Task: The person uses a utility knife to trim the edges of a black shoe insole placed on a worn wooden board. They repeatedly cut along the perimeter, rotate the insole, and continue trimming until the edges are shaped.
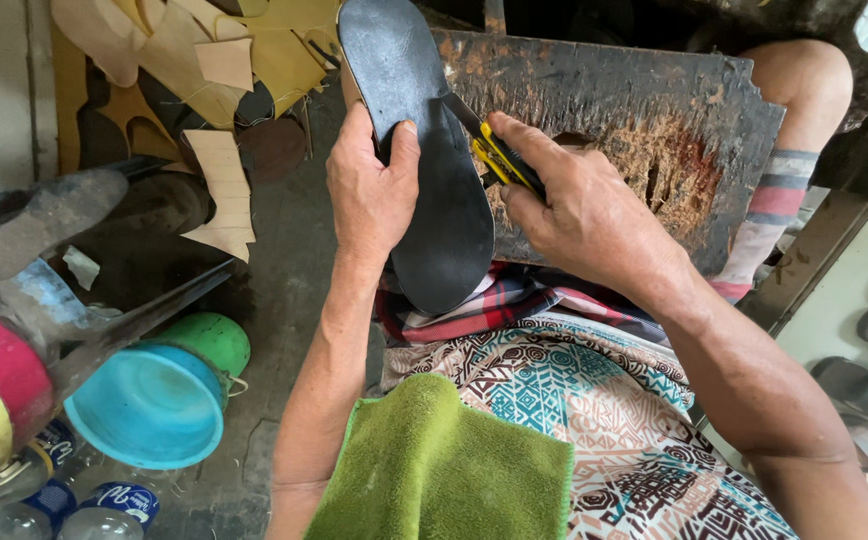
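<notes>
Gripping the dark sole (434, 200) in my left hand (369, 190), propped on the worn board (644, 110), my right hand (579, 205) clenches the yellow knife (494, 155) (blade near my thumb): a slip could cut me.

green towel (444, 470), blue bowl (149, 405), tan leather scraps (219, 180), scarred wooden board (644, 110)
</notes>
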